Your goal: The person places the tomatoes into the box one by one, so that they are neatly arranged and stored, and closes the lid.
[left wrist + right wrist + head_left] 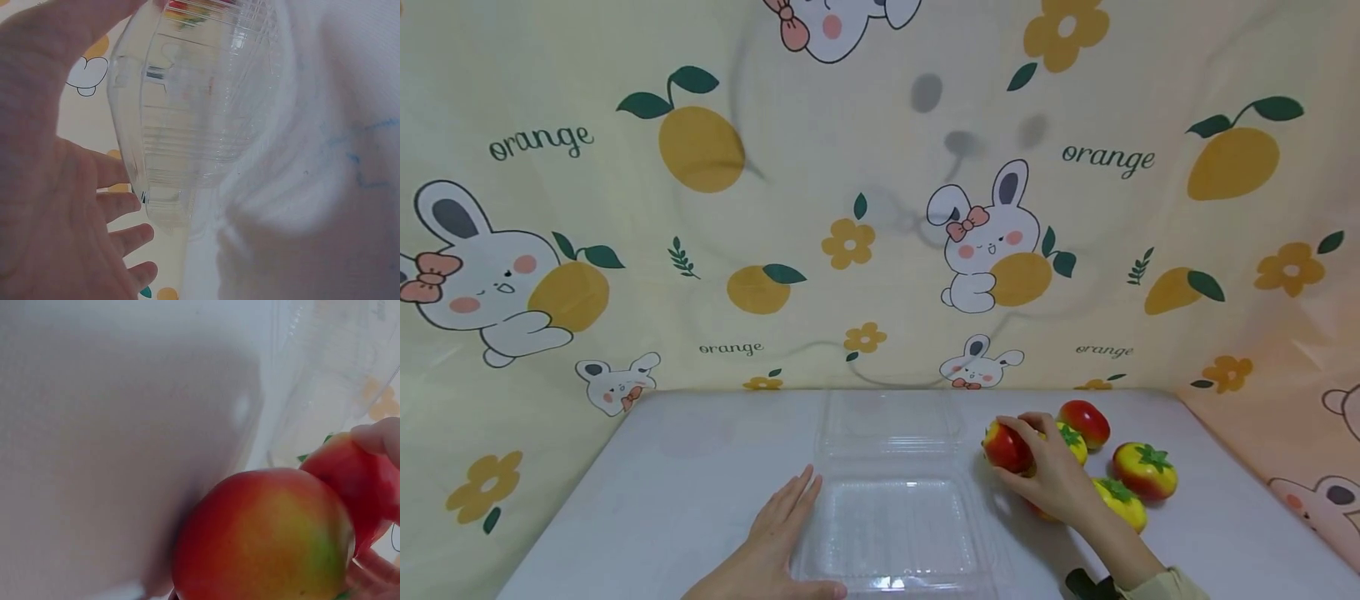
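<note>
The right hand [1062,482] grips a red-and-yellow fruit [1006,450] beside the clear plastic box [895,529], to its right. The left hand [769,533] is spread wide at the box's near left corner, its fingers fairly straight. The box lies open on the white surface [685,467], its lid [891,425] folded back behind it. More fruits [1150,477] cluster around the right hand, which partly hides some, so their count is hard to tell.

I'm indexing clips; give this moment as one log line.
left hand: at edge of clear container | right hand: holding red fruit | container: open | table: more fruit at right
</note>
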`<action>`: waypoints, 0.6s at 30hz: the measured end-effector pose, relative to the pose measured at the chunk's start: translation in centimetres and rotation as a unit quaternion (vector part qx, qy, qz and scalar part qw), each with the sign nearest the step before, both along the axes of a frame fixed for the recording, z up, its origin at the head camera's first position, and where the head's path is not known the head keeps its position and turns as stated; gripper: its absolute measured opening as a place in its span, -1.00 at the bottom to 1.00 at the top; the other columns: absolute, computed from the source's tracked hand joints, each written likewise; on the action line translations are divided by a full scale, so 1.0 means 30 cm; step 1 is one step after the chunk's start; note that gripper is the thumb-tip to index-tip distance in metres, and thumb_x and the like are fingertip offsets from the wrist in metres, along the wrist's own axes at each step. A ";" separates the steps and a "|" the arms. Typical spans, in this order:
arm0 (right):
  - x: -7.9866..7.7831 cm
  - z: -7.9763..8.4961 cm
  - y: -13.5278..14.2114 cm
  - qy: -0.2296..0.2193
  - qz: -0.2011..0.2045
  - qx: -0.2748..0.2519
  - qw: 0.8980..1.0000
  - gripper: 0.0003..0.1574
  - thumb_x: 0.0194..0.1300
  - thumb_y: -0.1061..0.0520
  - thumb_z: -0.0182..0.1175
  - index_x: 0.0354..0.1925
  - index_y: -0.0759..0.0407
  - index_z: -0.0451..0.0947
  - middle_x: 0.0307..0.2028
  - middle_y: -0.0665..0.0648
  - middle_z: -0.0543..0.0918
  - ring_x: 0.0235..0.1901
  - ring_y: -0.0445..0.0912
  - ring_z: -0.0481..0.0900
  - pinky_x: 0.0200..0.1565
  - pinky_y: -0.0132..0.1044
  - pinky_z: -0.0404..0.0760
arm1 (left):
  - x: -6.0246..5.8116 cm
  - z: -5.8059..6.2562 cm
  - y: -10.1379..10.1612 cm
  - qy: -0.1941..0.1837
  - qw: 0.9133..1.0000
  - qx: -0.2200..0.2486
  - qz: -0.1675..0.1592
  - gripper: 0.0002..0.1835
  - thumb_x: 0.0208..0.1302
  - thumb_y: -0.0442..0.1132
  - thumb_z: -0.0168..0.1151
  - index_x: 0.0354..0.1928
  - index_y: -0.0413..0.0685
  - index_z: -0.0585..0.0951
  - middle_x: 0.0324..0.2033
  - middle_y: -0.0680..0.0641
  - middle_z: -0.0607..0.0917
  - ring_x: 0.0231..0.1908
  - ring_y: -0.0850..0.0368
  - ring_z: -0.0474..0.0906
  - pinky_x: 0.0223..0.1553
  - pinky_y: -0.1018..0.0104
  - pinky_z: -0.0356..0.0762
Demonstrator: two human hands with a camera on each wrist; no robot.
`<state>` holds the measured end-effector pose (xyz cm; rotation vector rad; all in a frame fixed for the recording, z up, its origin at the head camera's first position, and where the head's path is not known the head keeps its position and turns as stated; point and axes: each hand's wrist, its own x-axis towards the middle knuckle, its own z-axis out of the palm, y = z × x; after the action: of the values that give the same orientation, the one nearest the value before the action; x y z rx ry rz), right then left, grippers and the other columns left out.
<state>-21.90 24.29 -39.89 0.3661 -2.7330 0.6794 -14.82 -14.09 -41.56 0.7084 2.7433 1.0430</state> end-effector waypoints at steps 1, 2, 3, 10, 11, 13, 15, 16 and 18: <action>0.001 0.000 -0.001 0.003 0.001 -0.001 1.000 -0.16 0.00 0.02 0.49 0.24 0.01 0.40 0.12 0.28 0.34 0.03 0.24 0.47 -0.10 0.10 0.66 | -0.001 0.000 0.000 0.002 1.000 -0.001 -0.002 0.27 -0.11 0.32 0.39 0.49 -0.19 -0.04 0.50 -0.24 -0.11 0.43 -0.35 -0.15 0.27 -0.48 -0.08; 0.001 0.000 -0.002 0.006 0.002 -0.002 1.000 -0.17 0.00 0.02 0.49 0.24 0.01 0.40 0.12 0.28 0.34 0.02 0.23 0.47 -0.09 0.10 0.66 | -0.001 0.000 0.001 -0.001 1.000 -0.001 0.000 0.27 -0.11 0.32 0.39 0.49 -0.18 -0.04 0.50 -0.23 -0.10 0.43 -0.35 -0.14 0.27 -0.48 -0.08; 0.002 0.000 -0.003 0.008 0.002 -0.002 1.000 -0.17 0.00 0.02 0.49 0.24 0.01 0.40 0.13 0.27 0.35 0.02 0.22 0.48 -0.08 0.10 0.65 | -0.001 0.001 0.003 -0.007 1.000 -0.003 0.003 0.27 -0.11 0.32 0.39 0.49 -0.17 -0.04 0.50 -0.22 -0.10 0.43 -0.34 -0.14 0.27 -0.48 -0.07; 0.007 0.010 -0.009 0.012 0.002 -0.014 1.000 -0.17 0.02 0.03 0.48 0.25 0.00 0.40 0.13 0.26 0.36 0.04 0.21 0.47 -0.07 0.11 0.65 | -0.011 0.012 0.015 -0.066 0.997 -0.025 0.032 0.28 -0.12 0.38 0.36 0.52 -0.04 -0.08 0.52 -0.10 -0.13 0.44 -0.28 -0.14 0.25 -0.50 -0.05; 0.007 0.013 -0.010 0.011 0.001 -0.017 1.000 -0.17 0.02 0.03 0.48 0.25 0.00 0.39 0.14 0.26 0.36 0.04 0.21 0.47 -0.07 0.11 0.65 | -0.012 0.013 0.015 -0.070 0.997 -0.026 0.033 0.28 -0.11 0.38 0.36 0.52 -0.03 -0.08 0.52 -0.09 -0.14 0.44 -0.27 -0.14 0.25 -0.51 -0.04; 0.008 0.017 -0.012 0.009 0.001 -0.024 1.000 -0.16 0.01 0.03 0.48 0.25 -0.02 0.39 0.14 0.25 0.37 0.05 0.21 0.45 -0.08 0.09 0.66 | -0.011 0.014 0.013 -0.070 0.997 -0.023 0.033 0.27 -0.11 0.37 0.37 0.52 -0.03 -0.07 0.52 -0.09 -0.13 0.44 -0.27 -0.13 0.25 -0.51 -0.03; 0.007 0.020 -0.013 0.008 0.003 -0.033 0.999 -0.16 0.00 0.03 0.49 0.25 -0.03 0.40 0.13 0.25 0.38 0.05 0.19 0.44 -0.10 0.06 0.67 | -0.008 0.011 0.009 -0.056 0.998 -0.016 0.023 0.27 -0.10 0.35 0.38 0.51 -0.07 -0.07 0.52 -0.13 -0.13 0.45 -0.29 -0.15 0.26 -0.50 -0.05; 0.007 0.022 -0.014 0.006 0.005 -0.038 0.999 -0.16 0.00 0.03 0.49 0.25 -0.04 0.40 0.13 0.25 0.39 0.05 0.19 0.44 -0.12 0.05 0.68 | -0.006 0.009 0.007 -0.046 0.999 -0.011 0.018 0.27 -0.10 0.34 0.38 0.51 -0.10 -0.06 0.51 -0.15 -0.13 0.44 -0.30 -0.15 0.26 -0.50 -0.06; 0.007 0.027 -0.016 0.003 0.008 -0.051 0.999 -0.16 -0.01 0.04 0.49 0.24 -0.05 0.40 0.12 0.25 0.39 0.04 0.17 0.43 -0.15 0.02 0.69 | -0.002 0.006 0.002 -0.027 1.000 -0.001 0.008 0.26 -0.09 0.31 0.39 0.50 -0.14 -0.05 0.51 -0.19 -0.12 0.44 -0.33 -0.16 0.26 -0.50 -0.07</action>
<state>-21.68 23.81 -39.09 0.3652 -2.6805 0.8162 -14.87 -14.02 -41.39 0.6510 2.7085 1.0469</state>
